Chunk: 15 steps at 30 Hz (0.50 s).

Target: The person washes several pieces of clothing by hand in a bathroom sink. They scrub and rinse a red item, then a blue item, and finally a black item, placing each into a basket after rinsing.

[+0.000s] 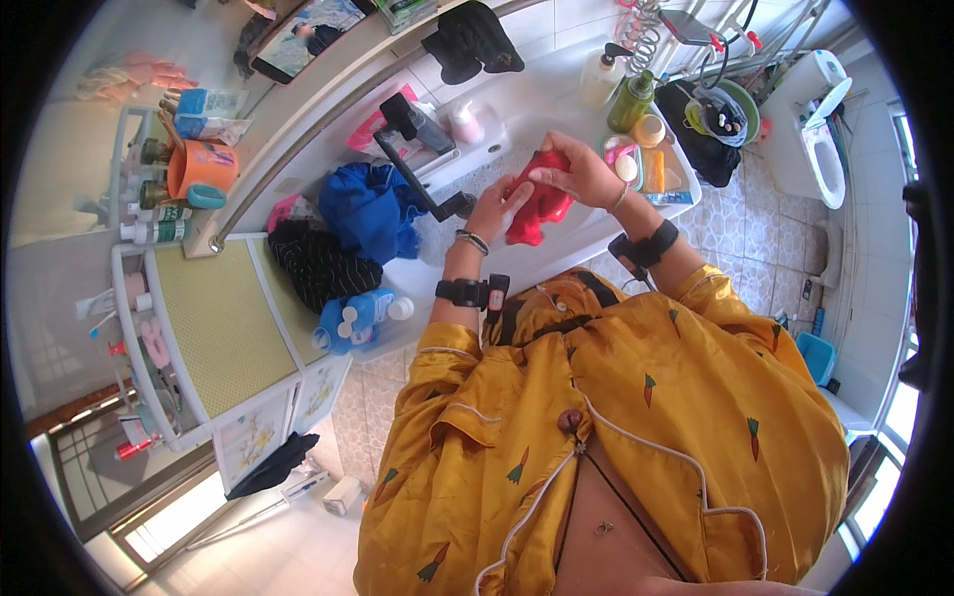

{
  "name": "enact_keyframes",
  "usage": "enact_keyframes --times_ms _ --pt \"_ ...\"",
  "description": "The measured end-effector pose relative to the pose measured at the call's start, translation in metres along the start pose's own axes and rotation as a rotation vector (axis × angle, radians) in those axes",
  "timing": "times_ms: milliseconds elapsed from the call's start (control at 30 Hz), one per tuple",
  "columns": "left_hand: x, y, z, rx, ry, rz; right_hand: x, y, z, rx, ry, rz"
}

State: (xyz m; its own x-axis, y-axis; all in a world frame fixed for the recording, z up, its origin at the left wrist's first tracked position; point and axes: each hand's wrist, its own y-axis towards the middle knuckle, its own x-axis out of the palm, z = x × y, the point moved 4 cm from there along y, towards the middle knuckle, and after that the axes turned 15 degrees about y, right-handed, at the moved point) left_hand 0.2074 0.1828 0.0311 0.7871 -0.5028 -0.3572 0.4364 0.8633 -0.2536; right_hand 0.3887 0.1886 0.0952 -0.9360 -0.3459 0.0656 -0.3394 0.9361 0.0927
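A wet-looking red cloth point(542, 197) is bunched between both hands above a white basin point(581, 238) that holds sudsy water. My left hand point(498, 207) grips its left side, the thumb against the fabric. Around its upper right part the fingers of my right hand point(574, 170) are closed, thumb pointing left. The lower end of the cloth hangs free. A blue cloth point(369, 205) lies at the basin's left end, partly in the suds, beside a black striped cloth point(320, 261). A black faucet point(417, 127) stands just left of the hands.
Blue bottles point(361, 316) stand at the near left corner. On the right rim are a green pump bottle point(631, 103), a white pump bottle point(602, 74) and a soap dish point(623, 160). A black cloth point(473, 45) hangs over the rail behind. A toilet point(820, 149) stands far right.
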Motion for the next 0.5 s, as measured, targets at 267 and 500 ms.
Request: enact_keyframes --times_ms 267,500 --pt "0.017 -0.001 -0.022 -0.033 -0.41 -0.109 -0.013 0.012 -0.022 -0.198 0.058 0.139" --pt "0.003 -0.006 -0.009 -0.154 -0.193 -0.13 -0.035 0.004 -0.029 -0.193 -0.026 0.225"
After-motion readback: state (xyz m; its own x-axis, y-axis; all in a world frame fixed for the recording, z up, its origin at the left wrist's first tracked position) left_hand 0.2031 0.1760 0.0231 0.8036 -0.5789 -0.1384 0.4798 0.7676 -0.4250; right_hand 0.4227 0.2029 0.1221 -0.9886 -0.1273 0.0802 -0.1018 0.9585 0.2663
